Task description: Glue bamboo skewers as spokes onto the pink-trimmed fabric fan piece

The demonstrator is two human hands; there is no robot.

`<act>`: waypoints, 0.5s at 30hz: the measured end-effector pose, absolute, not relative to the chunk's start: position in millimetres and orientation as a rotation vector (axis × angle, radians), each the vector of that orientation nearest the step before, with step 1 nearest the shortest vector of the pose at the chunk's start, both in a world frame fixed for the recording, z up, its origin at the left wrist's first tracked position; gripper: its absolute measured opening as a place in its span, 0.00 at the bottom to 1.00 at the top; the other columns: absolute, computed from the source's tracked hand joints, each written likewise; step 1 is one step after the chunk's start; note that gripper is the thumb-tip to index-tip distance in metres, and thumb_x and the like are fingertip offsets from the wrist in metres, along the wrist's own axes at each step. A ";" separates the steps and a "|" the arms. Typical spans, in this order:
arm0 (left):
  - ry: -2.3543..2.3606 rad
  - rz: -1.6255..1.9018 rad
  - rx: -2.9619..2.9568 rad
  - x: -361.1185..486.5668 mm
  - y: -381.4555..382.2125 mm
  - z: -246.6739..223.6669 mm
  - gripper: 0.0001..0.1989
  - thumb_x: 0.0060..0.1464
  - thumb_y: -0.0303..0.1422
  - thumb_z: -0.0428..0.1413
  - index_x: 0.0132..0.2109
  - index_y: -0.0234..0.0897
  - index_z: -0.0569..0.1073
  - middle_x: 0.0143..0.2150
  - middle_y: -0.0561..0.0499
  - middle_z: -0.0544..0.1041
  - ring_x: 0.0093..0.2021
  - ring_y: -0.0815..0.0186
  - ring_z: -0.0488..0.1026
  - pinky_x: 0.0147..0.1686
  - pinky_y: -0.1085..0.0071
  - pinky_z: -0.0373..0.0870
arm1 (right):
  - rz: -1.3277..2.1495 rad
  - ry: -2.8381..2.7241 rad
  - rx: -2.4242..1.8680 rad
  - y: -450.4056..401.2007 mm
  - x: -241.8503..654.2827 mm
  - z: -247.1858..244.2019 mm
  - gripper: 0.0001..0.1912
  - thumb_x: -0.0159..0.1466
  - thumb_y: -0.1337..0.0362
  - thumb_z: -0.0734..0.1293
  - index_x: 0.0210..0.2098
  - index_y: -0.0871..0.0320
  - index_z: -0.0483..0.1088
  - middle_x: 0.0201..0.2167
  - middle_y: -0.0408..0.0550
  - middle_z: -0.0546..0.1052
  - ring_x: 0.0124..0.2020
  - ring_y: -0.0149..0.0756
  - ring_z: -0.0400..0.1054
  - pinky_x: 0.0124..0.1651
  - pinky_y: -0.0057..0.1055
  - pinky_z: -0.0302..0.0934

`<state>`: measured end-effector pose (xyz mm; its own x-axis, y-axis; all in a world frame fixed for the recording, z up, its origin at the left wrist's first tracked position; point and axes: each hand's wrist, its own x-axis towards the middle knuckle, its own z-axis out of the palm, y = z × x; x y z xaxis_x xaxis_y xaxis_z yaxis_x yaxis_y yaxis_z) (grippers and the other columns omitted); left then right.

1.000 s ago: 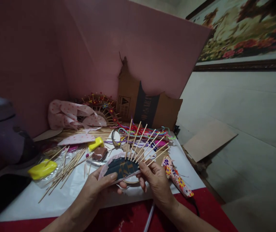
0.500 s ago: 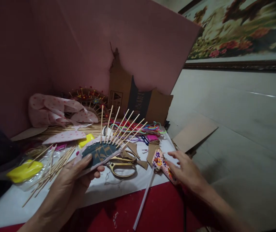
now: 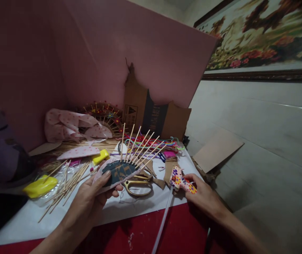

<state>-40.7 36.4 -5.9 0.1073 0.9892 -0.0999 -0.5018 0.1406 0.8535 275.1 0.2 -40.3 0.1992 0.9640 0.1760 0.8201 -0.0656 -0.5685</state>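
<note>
A dark, oval cardboard piece with a pale cloth edge (image 3: 123,173) is gripped by my left hand (image 3: 94,194), thumb on top and fingers beneath. Several thin wooden sticks (image 3: 142,148) fan upward from its far edge. My right hand (image 3: 200,192) is closed around the handle of a flower-patterned glue gun (image 3: 179,180), at the right edge of the white sheet. A clear glue stick (image 3: 163,220) trails from the gun toward the bottom of the view. Gold-handled scissors (image 3: 139,188) lie between my hands, partly under the oval piece.
Loose sticks (image 3: 70,187) and a yellow packet (image 3: 40,187) lie at left, near a purple container (image 3: 1,151). Behind are spotted pink cloth (image 3: 61,125), a stick-rimmed fan shape (image 3: 108,113), torn cardboard (image 3: 135,100) and colourful pipe cleaners (image 3: 153,142).
My right hand has closed on the glue gun's handle, where it was reaching with fingers apart before. The camera view has shifted, and my left hand still holds the oval piece.
</note>
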 end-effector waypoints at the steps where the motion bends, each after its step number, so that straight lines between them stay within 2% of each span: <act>1: 0.815 1.269 0.759 -41.3 37.1 -6.3 0.11 0.45 0.29 0.60 0.37 0.27 0.74 0.27 0.45 0.77 0.23 0.66 0.73 0.19 0.76 0.71 | 0.386 -1.607 -1.906 0.5 275.0 -38.3 0.14 0.51 0.67 0.63 0.38 0.57 0.65 0.35 0.48 0.74 0.36 0.41 0.69 0.38 0.32 0.61; 8: 0.820 1.252 0.769 -42.3 36.3 -2.6 0.10 0.44 0.28 0.61 0.36 0.30 0.74 0.27 0.46 0.77 0.23 0.67 0.73 0.19 0.77 0.71 | 0.702 -1.420 -1.779 1.2 276.7 -36.9 0.15 0.53 0.60 0.64 0.39 0.57 0.61 0.30 0.46 0.76 0.28 0.37 0.70 0.27 0.29 0.60; 11: 0.836 1.256 0.759 -42.0 36.8 -3.0 0.10 0.42 0.28 0.62 0.35 0.30 0.75 0.26 0.46 0.77 0.23 0.67 0.73 0.19 0.76 0.71 | 0.752 -1.450 -1.738 -2.3 274.3 -33.9 0.14 0.52 0.64 0.64 0.38 0.56 0.61 0.30 0.46 0.76 0.28 0.36 0.70 0.27 0.28 0.59; 15: 0.846 1.236 0.761 -41.9 38.5 -5.4 0.10 0.42 0.28 0.62 0.35 0.29 0.75 0.24 0.45 0.77 0.22 0.66 0.73 0.19 0.76 0.72 | 0.651 -1.584 -1.775 -7.1 270.1 -25.4 0.14 0.50 0.68 0.64 0.37 0.55 0.63 0.30 0.44 0.76 0.29 0.36 0.69 0.30 0.28 0.59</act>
<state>-41.9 38.5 -5.4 0.1187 0.9842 -0.1313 -0.4783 0.1726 0.8611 270.1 -7.1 -25.4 0.1417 0.9879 0.0635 0.6577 -0.0460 -0.7519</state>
